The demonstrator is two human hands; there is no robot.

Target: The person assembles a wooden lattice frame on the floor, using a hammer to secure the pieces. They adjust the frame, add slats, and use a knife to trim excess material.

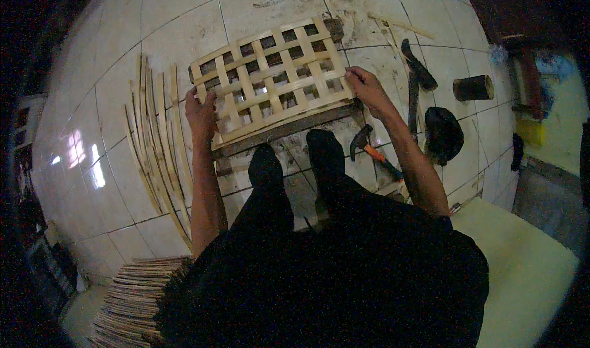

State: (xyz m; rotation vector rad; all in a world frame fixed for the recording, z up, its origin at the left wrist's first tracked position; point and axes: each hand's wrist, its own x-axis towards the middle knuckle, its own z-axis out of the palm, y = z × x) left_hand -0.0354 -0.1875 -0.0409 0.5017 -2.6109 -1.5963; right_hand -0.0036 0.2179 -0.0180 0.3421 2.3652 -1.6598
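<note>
A lattice panel woven from pale bamboo strips (284, 73) lies over a dark rectangular wooden frame (289, 125) on the floor in front of my feet. My left hand (201, 116) is closed on the panel's left side near its lower corner, fingers over the strips. At the right edge, my right hand (367, 91) pinches the strip ends between thumb and fingers. The weave leaves square gaps, through which dark wood and floor tiles show. The undersides of both grips are hidden.
Loose bamboo strips (161, 136) lie to the left. On the right are a hammer with an orange and black handle (375, 154), a dark-bladed tool (413, 99), a bamboo section (474, 89) and a black rounded object (444, 134). A bundle of thin sticks (132, 299) stands lower left.
</note>
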